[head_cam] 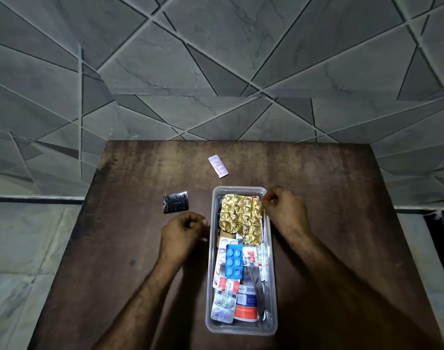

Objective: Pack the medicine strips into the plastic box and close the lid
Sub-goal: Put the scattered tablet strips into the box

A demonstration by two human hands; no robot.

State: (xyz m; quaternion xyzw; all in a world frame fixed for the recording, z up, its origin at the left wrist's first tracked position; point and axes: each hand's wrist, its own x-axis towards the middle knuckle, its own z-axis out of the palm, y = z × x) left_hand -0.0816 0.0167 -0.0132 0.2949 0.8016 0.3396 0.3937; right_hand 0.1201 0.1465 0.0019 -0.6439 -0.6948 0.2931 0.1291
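A clear plastic box (273, 294) stands open on the brown table, filled with several medicine strips. A crumpled gold foil strip (241, 218) lies on top at its far end and a blue strip (234, 261) sits in the middle. My right hand (284, 210) rests at the box's far right corner, fingers curled beside the gold strip. My left hand (183, 233) is just left of the box, fingers curled, holding nothing that I can see. A dark silver strip (176, 202) lies left of the box. A pale pink strip (217, 165) lies beyond it. No lid is in view.
The brown wooden table (342, 223) stands against a grey tiled wall (215, 72). Its left and right edges drop to a pale tiled floor (19, 261).
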